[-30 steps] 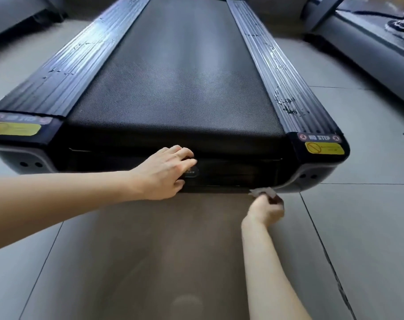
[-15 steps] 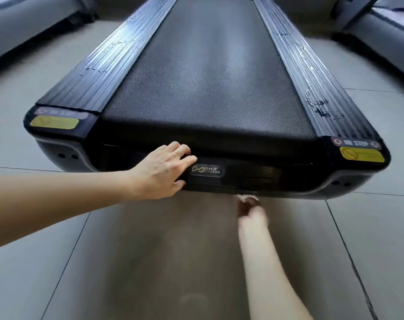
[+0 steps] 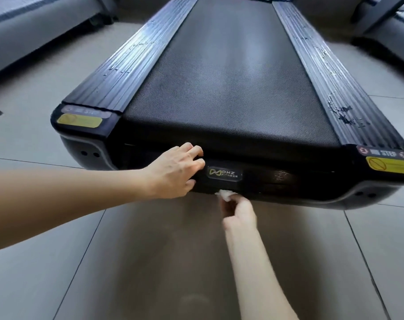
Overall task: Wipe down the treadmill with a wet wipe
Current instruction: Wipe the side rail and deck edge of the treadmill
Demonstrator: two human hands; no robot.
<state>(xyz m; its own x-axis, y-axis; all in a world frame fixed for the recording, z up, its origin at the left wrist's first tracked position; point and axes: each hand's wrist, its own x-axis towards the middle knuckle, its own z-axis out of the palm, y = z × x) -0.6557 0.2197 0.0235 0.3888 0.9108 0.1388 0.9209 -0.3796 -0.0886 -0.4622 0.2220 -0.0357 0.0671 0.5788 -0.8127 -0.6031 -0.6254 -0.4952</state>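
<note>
Since a moment ago my right hand [image 3: 239, 212] has slid leftward along the treadmill [image 3: 228, 88] rear edge. Left hand [image 3: 173, 172] rests open on the end panel; right of it, below the logo badge [image 3: 224, 173], I pinch the wet wipe [image 3: 226, 194] against the lower edge.

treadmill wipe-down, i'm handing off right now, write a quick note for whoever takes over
Left hand: fingers resting on the treadmill's rear end cover, left of the DHZ Fitness badge; holding nothing.
Right hand: pinches the balled-up wet wipe against the cover's bottom edge, just below the badge.
Done: wet streaks show on the right side rail and some on the left side rail, so those look wiped.
Left: the rest of the rear cover's lower edge toward the left corner. Console not in view, so its state is unknown.
</note>
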